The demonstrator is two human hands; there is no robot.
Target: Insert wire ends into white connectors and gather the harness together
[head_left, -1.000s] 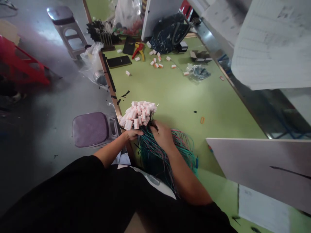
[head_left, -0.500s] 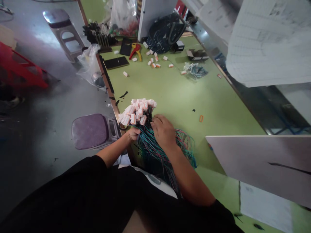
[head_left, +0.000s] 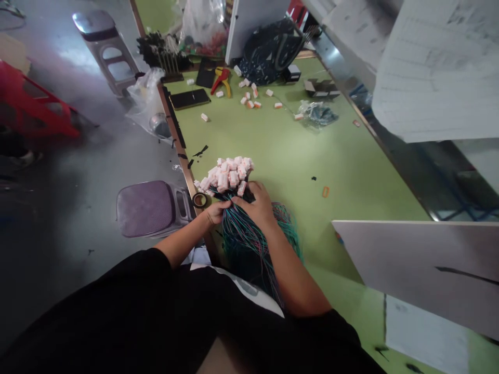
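Observation:
A thick bundle of teal, blue and pink wires (head_left: pixel 249 244) lies at the near edge of the green table (head_left: pixel 296 150). The wires end in a cluster of white and orange connectors (head_left: pixel 229 174). My left hand (head_left: pixel 215 212) grips the bundle from the left, just below the connectors. My right hand (head_left: pixel 258 206) is wrapped over the bundle from the right, fingers closed on the wires. A black tape roll (head_left: pixel 200 200) sits at the table's edge beside my left hand.
Loose connectors (head_left: pixel 249 98), a phone (head_left: pixel 189 98), a red and yellow tool (head_left: pixel 221 79) and a small plastic bag (head_left: pixel 316 114) lie farther back. A white board (head_left: pixel 421 270) leans at the right. A purple stool (head_left: pixel 146 206) stands left of the table.
Both hands have closed in around the wires, drawing the spread strands into a tighter bundle. The connector cluster has shifted slightly right and up. The tape roll now shows.

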